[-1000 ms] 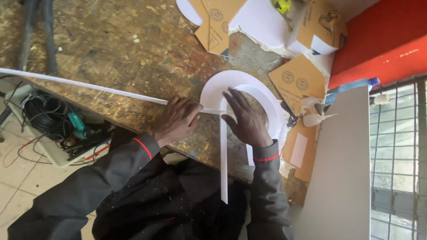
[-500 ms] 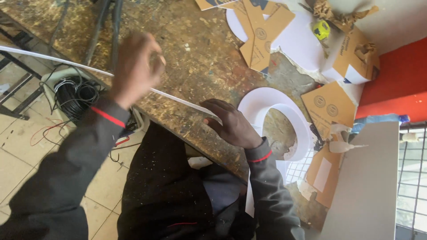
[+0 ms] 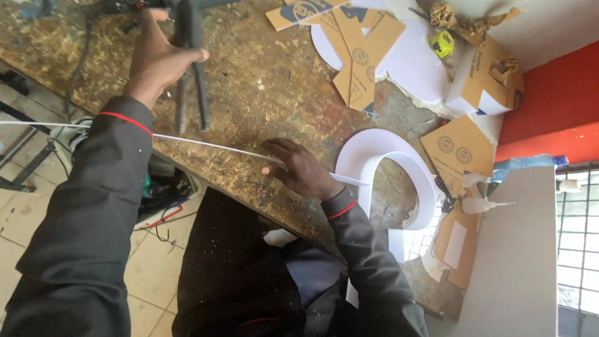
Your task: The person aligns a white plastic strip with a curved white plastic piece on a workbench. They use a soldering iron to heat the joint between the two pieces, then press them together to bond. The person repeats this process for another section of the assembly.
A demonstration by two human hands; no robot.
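One long thin white strip [image 3: 212, 147] lies across the worn, paint-flecked wooden bench [image 3: 262, 81], pinned flat under the right hand [image 3: 299, 167], fingers spread and pressing down. The left hand [image 3: 156, 59] has its fingers clamped on a dark metal tool [image 3: 190, 68]. One curved white letter shape [image 3: 399, 168], several cardboard pieces [image 3: 355, 59], a yellow tape measure [image 3: 443, 43] and a red wall [image 3: 549, 106] surround them.

Worn workbench [image 3: 262, 93], tiled floor [image 3: 150, 274], red wall [image 3: 549, 106]

A thin strip [image 3: 212, 147] lies across the workbench [image 3: 262, 81], left of a curved foam piece [image 3: 399, 156].
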